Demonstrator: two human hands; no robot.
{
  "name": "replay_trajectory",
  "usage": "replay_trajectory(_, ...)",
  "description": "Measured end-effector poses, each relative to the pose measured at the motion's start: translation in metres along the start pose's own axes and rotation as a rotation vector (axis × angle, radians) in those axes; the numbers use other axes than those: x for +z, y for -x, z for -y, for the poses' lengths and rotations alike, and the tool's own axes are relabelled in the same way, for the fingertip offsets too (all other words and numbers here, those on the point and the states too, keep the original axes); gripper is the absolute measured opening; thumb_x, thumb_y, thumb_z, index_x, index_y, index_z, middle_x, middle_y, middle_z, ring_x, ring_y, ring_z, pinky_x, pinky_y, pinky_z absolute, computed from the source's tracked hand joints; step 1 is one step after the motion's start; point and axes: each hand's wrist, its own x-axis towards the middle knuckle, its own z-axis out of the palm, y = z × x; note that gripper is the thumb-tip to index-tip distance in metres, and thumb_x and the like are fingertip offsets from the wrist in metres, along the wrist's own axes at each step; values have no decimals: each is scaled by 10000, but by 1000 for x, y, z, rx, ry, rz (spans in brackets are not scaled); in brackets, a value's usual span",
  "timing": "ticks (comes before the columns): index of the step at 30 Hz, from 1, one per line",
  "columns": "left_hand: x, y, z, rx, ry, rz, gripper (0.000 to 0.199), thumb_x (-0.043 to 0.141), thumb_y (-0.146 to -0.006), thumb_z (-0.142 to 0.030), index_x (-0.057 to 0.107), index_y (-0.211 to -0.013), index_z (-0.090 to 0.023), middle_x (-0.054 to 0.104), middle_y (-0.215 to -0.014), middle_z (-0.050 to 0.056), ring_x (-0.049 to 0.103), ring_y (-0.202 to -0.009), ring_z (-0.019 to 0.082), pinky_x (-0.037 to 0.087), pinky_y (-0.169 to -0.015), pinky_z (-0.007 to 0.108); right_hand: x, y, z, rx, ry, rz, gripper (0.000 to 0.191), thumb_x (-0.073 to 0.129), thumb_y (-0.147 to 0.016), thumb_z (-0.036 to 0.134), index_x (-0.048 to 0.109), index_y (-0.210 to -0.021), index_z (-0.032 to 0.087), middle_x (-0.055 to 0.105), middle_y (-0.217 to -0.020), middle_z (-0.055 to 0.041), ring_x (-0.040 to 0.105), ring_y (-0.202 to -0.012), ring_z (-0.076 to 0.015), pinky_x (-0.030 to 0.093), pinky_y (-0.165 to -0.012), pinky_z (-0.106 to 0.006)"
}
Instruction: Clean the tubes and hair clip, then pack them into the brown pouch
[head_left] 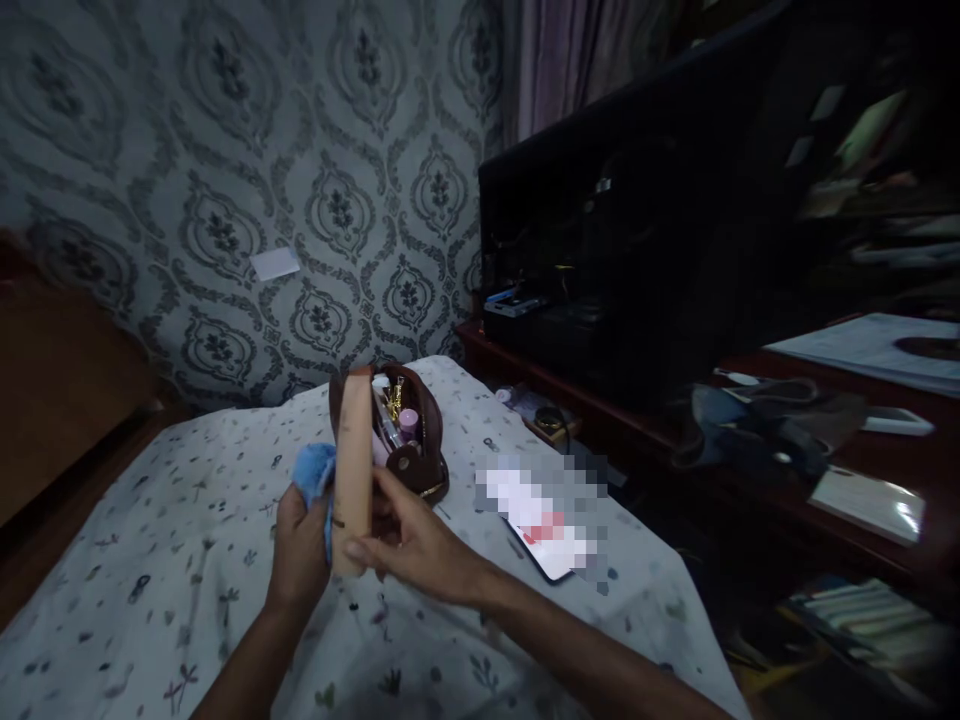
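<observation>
Upright in front of me is a long, flat beige strap-like piece (pixel 354 465) with small dark marks. My right hand (pixel 409 540) pinches its lower right edge between thumb and fingers. On its left side, my left hand (pixel 301 540) is closed round a fluffy blue cloth (pixel 315 475), which touches the beige piece. Behind the hands, a dark brown bag (pixel 431 410) lies open on the patterned white sheet (pixel 187 550). Inside the bag are a gold-coloured item (pixel 397 395), a small jar with a pink lid (pixel 409 422) and slim tubes. The beige piece hides the bag's left part.
A phone with a lit, partly blurred screen (pixel 555 555) lies on the sheet to the right. Beyond the sheet's right edge stand a dark red cabinet (pixel 870 375) and a large black television (pixel 600 240). A wooden board (pixel 67 370) is at the left.
</observation>
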Motion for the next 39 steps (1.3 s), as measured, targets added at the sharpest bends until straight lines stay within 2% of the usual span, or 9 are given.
replay_trajectory(3, 6, 1, -12, -90, 117, 81, 394, 712, -781, -471, 636, -1036, -181, 656, -753, -10, 636, -700, 163, 536, -648, 248, -21, -6, 20, 68, -21, -132, 626, 754, -806, 508, 492, -1288, 208, 650, -844, 14, 569, -545, -85, 400, -423, -167)
replay_trajectory(7, -6, -8, -5, -194, 193, 5, 448, 792, -674, -490, 593, -950, -199, 640, -705, -31, 616, -622, 141, 510, -574, 219, -60, -31, 43, 140, 219, -343, 364, 742, -802, 431, 608, -1005, 161, 588, -651, 51, 445, -427, -48, 315, -365, -154)
replay_trajectory(11, -26, -16, 23, -256, 141, -55, 476, 809, -603, -486, 599, -916, -196, 642, -671, -27, 621, -602, 152, 491, -528, 215, -82, -60, 53, 220, 350, -315, 236, 701, -849, 358, 646, -924, 141, 589, -579, 38, 472, -419, -59, 319, -358, -145)
replay_trajectory(17, -43, -15, 54, -349, 136, -104, 508, 808, -565, -536, 600, -873, -189, 628, -611, -32, 533, -469, 128, 419, -405, 219, -87, -86, 57, 283, 173, -319, 171, 604, -916, 264, 643, -831, 121, 634, -545, -15, 612, -465, -104, 419, -394, -140)
replay_trajectory(20, -48, -17, 60, -379, 172, -97, 471, 821, -551, -513, 595, -801, -184, 615, -595, -31, 541, -483, 126, 437, -427, 221, -92, -92, 59, 213, 108, -451, 120, 707, -828, 217, 621, -873, 146, 671, -656, -14, 673, -537, -123, 517, -465, -177)
replay_trajectory(27, -51, -20, 69, -410, 194, -50, 504, 835, -567, -515, 602, -866, -184, 628, -639, -29, 554, -503, 132, 437, -445, 226, -116, -110, 84, -216, 392, -689, 154, 659, -815, 271, 569, -889, 170, 601, -663, 33, 587, -542, -103, 476, -497, -197)
replay_trajectory(32, -53, -18, 79, -355, 126, 17, 471, 822, -613, -498, 624, -898, -179, 651, -697, -13, 599, -602, 159, 485, -553, 248, -125, -145, 86, -244, 683, -767, 317, 622, -837, 379, 567, -1066, 168, 640, -846, -12, 620, -746, -155, 511, -647, -258)
replay_trajectory(34, -53, -16, 80, -317, 96, 56, 406, 810, -635, -454, 639, -881, -180, 653, -703, -9, 617, -656, 172, 492, -602, 252, -125, -163, 78, -167, 828, -739, 314, 581, -859, 393, 581, -1069, 160, 652, -916, -29, 620, -836, -171, 512, -713, -270)
replay_trajectory(39, -51, -14, 79, -298, 47, 113, 359, 781, -656, -447, 657, -863, -182, 660, -697, -3, 593, -636, 171, 476, -621, 261, -117, -197, 53, 164, 1108, -422, 308, 454, -942, 333, 655, -1070, 138, 707, -955, -49, 635, -838, -160, 489, -719, -235)
